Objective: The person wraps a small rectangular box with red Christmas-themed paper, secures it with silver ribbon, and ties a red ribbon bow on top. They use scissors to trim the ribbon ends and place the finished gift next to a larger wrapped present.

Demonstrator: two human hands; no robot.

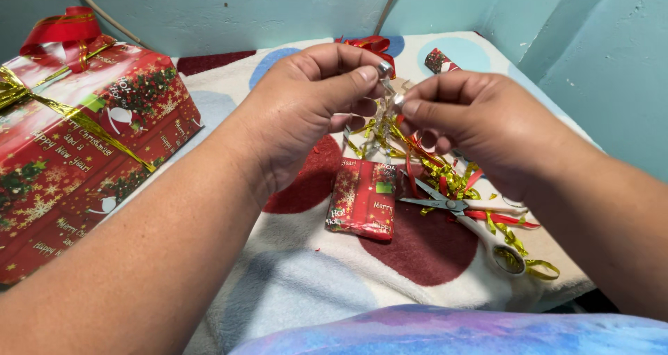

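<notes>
Head view | left hand (313, 108) and right hand (473, 122) fingers pinched shut on clear tape strip (387, 90) above small wrapped gift (363, 199) | step: readying tape; next needs steady lowering.

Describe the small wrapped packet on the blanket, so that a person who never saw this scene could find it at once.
Start from the big gift box with the gold ribbon on the left, then move right along the dotted blanket to below the two hands. The small packet lies flat there, just left of the scissors. It has the same red festive paper as the box, but is far smaller and has no ribbon.
</notes>
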